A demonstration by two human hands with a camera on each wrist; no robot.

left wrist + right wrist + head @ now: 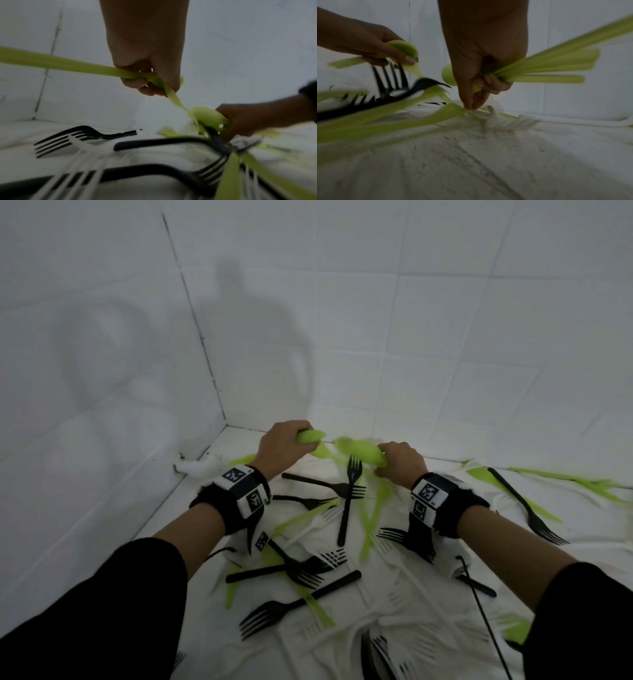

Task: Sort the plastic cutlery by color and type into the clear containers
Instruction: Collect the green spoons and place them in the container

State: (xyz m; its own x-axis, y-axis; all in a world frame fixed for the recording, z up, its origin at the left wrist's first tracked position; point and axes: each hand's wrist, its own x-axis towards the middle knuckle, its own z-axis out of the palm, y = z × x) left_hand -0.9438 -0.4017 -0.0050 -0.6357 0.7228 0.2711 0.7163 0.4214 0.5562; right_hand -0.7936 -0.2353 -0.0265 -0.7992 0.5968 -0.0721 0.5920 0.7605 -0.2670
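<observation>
Green spoons: one (311, 436) gripped in the left hand (281, 447), a bunch (363, 453) gripped in the right hand (401, 463), both held just above the surface (191, 508) near its far corner.
Left fingers (137, 82): curled round the single spoon's handle.
Right fingers (489, 82): curled round several green handles, which fan out to one side.
Black forks (347, 501): scattered across the surface's middle, crossing green and white pieces.
White forks (325, 518): lying among them, faint against a white cloth (428, 628).
Walls (445, 320): white tile, meeting behind the hands.
</observation>
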